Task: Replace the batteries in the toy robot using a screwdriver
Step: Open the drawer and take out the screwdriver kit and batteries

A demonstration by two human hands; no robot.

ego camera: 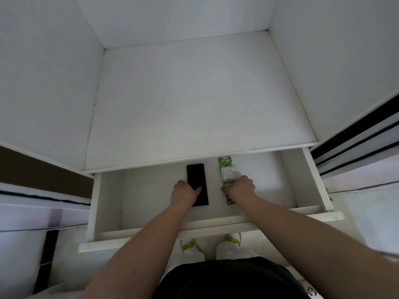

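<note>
Black shorts (228, 279) at the bottom edge, both bare forearms reaching forward from there into an open white drawer (108, 203). Above the drawer, a white cabinet shelf (194, 100), bare. Drawer is pulled out over the person's white shoes (228, 247) with yellow-green laces. Inside the drawer, near the middle: flat black case (197, 180), lying lengthwise, and just to its right a green-and-white battery pack (226, 171), also flat on the drawer floor. Left hand (185, 192) is closed around the case's near left edge, thumb on top of it. Right hand (239, 187) is curled over the near half of the battery pack, fingers bent down onto it, pinching it. Toy robot and screwdriver: cannot tell where, case contents hidden.
</note>
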